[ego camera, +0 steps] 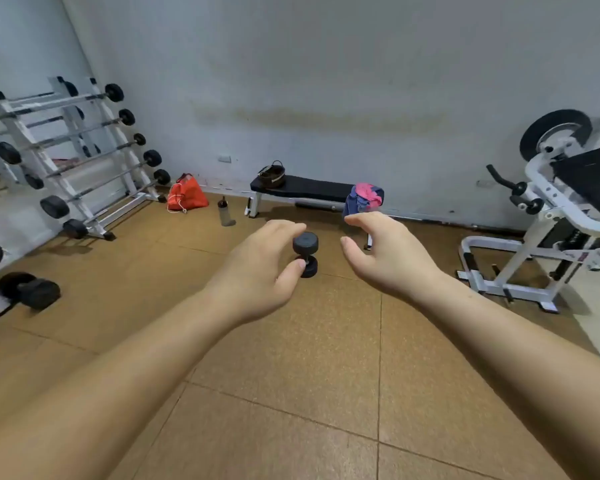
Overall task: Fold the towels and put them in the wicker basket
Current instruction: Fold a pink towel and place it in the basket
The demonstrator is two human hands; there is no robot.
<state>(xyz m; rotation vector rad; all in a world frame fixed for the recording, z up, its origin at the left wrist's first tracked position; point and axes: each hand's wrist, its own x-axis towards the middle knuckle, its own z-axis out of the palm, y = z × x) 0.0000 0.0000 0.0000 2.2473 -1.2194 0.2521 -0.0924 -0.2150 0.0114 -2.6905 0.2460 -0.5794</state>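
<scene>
A heap of pink and blue towels lies crumpled on the right end of a black flat bench by the far wall. A dark wicker basket with a handle stands on the bench's left end. Both my arms reach forward above the floor, well short of the bench. My left hand and my right hand hold nothing, their fingers relaxed and slightly bent. A small black dumbbell on the floor shows between the two hands, farther off than them.
A white rack of barbells lines the left wall, with dumbbells on the floor beside it. An orange bag and a bottle sit left of the bench. A white weight machine fills the right side.
</scene>
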